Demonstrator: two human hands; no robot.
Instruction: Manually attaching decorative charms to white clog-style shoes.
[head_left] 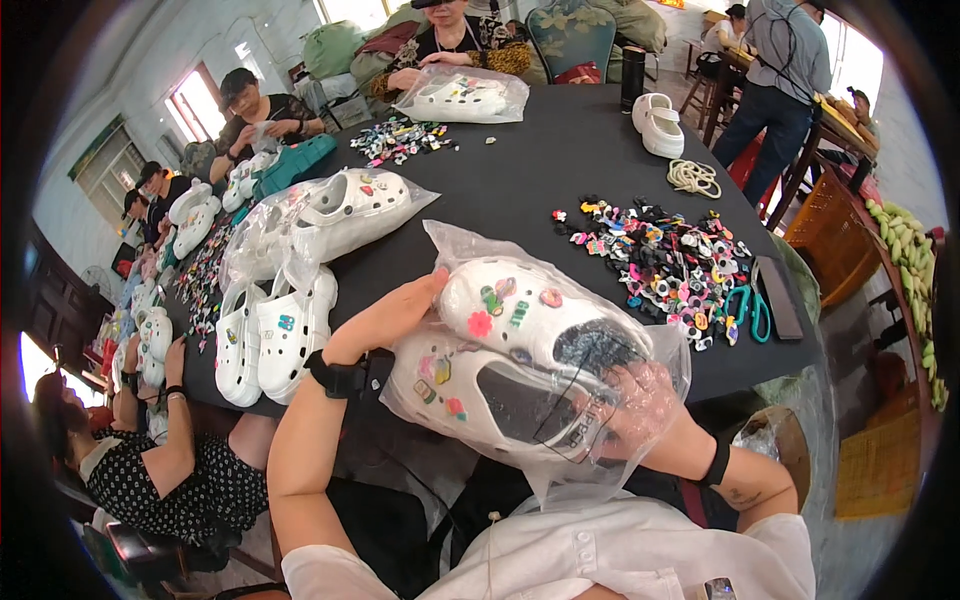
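A pair of white clogs [520, 345] with coloured charms lies inside a clear plastic bag [560, 470] at the near edge of the black table [520, 170]. My left hand [390, 315] rests flat against the bag's left side, at the toe of the upper clog. My right hand [645, 400] is inside the bag's open end, seen through the plastic, gripping the heels of the clogs. A black band is on each wrist.
Loose coloured charms [665, 265] and teal scissors [748, 310] lie to the right, beside a dark flat case [778, 298]. Another bagged pair [345, 205] and unbagged white clogs [265, 340] sit to the left. Several people sit around the table; a person's arm [175, 400] reaches in at left.
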